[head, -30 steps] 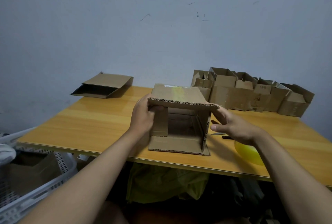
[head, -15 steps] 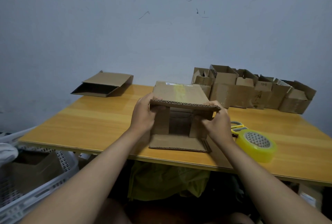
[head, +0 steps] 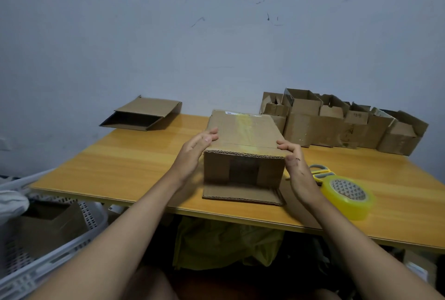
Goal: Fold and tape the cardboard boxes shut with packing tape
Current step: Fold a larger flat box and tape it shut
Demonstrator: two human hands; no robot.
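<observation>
Both hands flank the cardboard box (head: 243,136) on the table (head: 125,164), left hand (head: 192,152) fingers straight against its side, right hand (head: 297,167) fingers curled over the top edge.

Plain pale blue-grey wall (head: 168,34) behind everything, scuffed with a few dark marks up top. Orange wood-look bench (head: 134,167) pushed right against it, kinda glossy. White perforated plastic basket (head: 48,258) down on the left, yellowish-green cloth (head: 224,244) bunched under the bench. Dim, flat light.
</observation>
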